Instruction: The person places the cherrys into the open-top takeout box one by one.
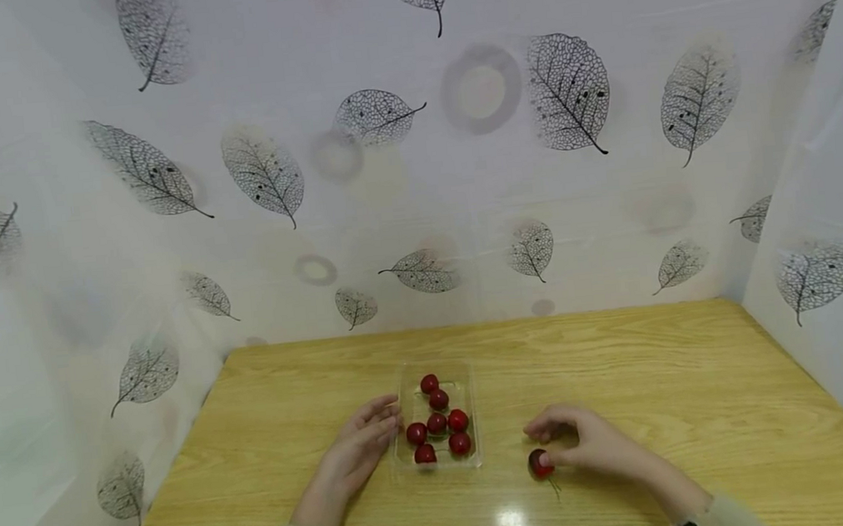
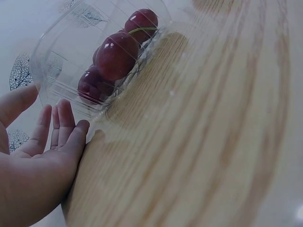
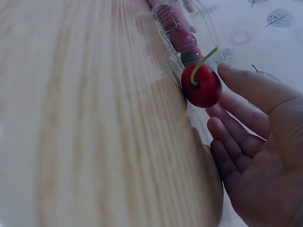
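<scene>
A clear plastic box (image 1: 470,384) stands on the table with several dark red cherries (image 1: 436,423) in it. At its left wall is my left hand (image 1: 358,448), fingers loosely bent and fingertips right at the plastic. In the left wrist view, the thumb and fingers (image 2: 66,116) lie apart near the box's end. To the right of the box, a single cherry (image 1: 537,463) with a green stem (image 3: 203,65) sits on the wood. My right hand (image 1: 588,441) is around it, thumb overlapping the cherry in the head view. Its other fingers (image 3: 236,127) spread behind the fruit, not closed on it.
The light wooden table (image 1: 626,362) ends at a pale curtain (image 1: 460,193) printed with dark leaves, which hangs at the back and along both sides. Light glares off the tabletop near the front.
</scene>
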`<act>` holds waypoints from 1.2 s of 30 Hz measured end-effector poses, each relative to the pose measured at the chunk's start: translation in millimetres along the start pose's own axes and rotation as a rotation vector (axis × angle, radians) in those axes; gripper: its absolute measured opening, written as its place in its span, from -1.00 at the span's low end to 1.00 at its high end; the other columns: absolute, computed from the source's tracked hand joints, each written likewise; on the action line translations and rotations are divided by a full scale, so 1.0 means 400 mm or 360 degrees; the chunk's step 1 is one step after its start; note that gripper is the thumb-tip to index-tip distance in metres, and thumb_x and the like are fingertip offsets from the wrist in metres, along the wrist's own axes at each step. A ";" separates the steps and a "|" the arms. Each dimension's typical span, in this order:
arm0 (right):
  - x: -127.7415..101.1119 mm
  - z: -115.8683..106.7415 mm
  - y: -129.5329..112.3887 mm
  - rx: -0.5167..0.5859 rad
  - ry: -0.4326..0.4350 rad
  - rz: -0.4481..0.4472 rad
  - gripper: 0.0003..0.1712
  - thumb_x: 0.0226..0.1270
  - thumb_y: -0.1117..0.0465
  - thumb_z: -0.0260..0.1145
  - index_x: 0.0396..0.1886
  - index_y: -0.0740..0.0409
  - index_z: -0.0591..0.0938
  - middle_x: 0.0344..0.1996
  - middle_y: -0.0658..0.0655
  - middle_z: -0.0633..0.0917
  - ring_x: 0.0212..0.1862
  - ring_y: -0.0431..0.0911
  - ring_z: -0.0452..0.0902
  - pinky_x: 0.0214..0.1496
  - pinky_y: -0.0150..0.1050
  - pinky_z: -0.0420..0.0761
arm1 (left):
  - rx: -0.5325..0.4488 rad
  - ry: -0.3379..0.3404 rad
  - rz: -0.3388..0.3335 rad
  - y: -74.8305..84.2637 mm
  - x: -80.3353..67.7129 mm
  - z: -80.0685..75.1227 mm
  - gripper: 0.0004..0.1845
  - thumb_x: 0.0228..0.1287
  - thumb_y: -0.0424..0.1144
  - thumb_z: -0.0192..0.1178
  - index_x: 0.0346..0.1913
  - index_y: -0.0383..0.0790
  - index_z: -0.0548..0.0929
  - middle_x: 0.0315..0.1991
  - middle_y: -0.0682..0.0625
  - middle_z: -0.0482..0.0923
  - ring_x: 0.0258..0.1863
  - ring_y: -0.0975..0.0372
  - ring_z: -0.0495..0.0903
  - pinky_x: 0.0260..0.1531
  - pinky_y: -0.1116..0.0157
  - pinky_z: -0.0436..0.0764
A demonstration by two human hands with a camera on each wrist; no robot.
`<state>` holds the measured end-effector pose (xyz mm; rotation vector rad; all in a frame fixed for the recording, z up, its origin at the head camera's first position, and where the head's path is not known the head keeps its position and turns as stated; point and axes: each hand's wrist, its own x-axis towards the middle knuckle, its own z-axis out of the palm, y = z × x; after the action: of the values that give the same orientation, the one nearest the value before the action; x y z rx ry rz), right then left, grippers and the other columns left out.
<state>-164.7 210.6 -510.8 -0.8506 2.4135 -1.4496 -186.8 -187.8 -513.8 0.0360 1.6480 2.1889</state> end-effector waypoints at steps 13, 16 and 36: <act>-0.004 0.006 0.003 -0.0038 -0.0066 -0.0050 -0.59 0.31 0.05 0.58 0.09 0.05 0.74 -0.02 0.06 0.77 0.01 -0.28 0.63 0.13 -0.36 0.65 | -0.0018 0.0006 0.0003 -0.001 0.001 -0.001 -0.48 0.58 -0.45 0.07 0.52 -0.35 0.31 0.10 0.12 0.50 0.14 0.35 0.56 0.23 0.46 0.56; -0.004 0.005 0.004 -0.0053 -0.0067 -0.0102 -0.63 0.32 0.08 0.57 0.07 0.06 0.75 -0.04 0.07 0.78 0.00 -0.29 0.64 0.11 -0.36 0.66 | -0.0015 0.0017 0.0004 -0.003 0.002 -0.001 -0.47 0.58 -0.45 0.09 0.52 -0.35 0.31 0.10 0.12 0.50 0.14 0.34 0.56 0.23 0.45 0.57; -0.005 0.004 0.012 -0.0003 -0.0074 -0.0145 -0.72 0.35 0.16 0.54 0.01 0.09 0.78 -0.10 0.10 0.80 -0.03 -0.32 0.65 0.07 -0.35 0.65 | -0.0022 -0.0001 0.0003 0.003 -0.002 0.003 -0.46 0.58 -0.46 0.05 0.53 -0.36 0.29 0.11 0.11 0.48 0.15 0.34 0.55 0.24 0.45 0.56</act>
<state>-164.4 212.2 -516.1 -0.9959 2.3711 -1.4420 -186.1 -187.3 -512.3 0.0348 1.6328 2.2016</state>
